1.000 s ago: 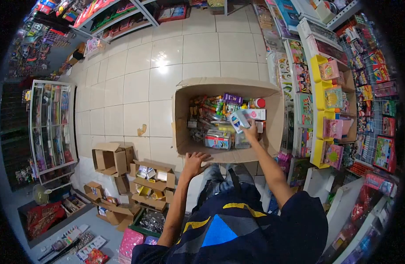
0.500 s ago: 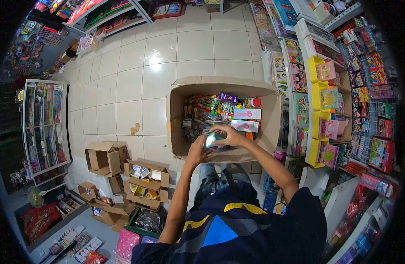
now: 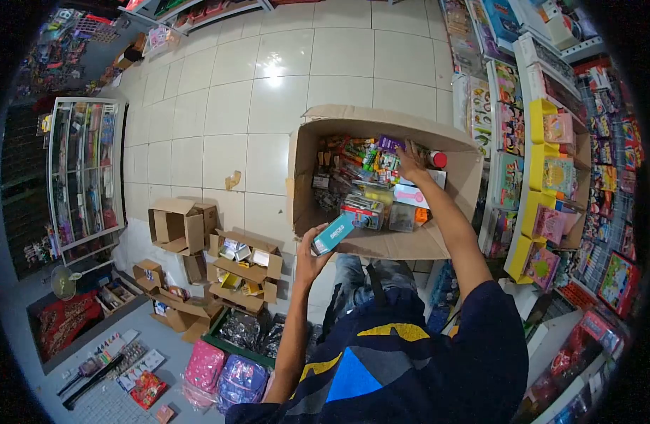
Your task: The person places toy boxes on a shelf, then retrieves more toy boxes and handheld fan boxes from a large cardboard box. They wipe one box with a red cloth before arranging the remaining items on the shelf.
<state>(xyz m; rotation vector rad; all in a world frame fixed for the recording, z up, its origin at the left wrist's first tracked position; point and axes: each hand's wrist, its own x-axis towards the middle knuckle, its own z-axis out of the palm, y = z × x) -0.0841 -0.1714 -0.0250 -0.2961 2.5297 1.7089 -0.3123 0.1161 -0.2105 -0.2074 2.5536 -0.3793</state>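
My left hand [image 3: 311,254] grips a small teal box [image 3: 333,234] at the near left edge of a large open cardboard box [image 3: 381,246]. Inside that carton my right hand [image 3: 411,164] reaches down with fingers stretched out, right at a purple pack [image 3: 391,144]. A red-capped container [image 3: 437,159] is just right of it, and a white box with a pink print [image 3: 409,194] lies below, partly covered by my forearm. Many small colourful packages fill the carton, among them a green tube [image 3: 370,157] and clear plastic cases [image 3: 401,217].
Smaller open cardboard boxes [image 3: 243,265] stand on the floor at left, near a green crate [image 3: 222,326] of dark plastic-wrapped goods. Pink and blue bags [image 3: 205,364] lie in front. Shelves with yellow bins [image 3: 539,180] run along the right; a glass cabinet [image 3: 88,173] stands far left.
My right hand has left the teal box and moved up and right into the carton. My left hand keeps the teal box, now tilted by the carton's edge. The view has shifted.
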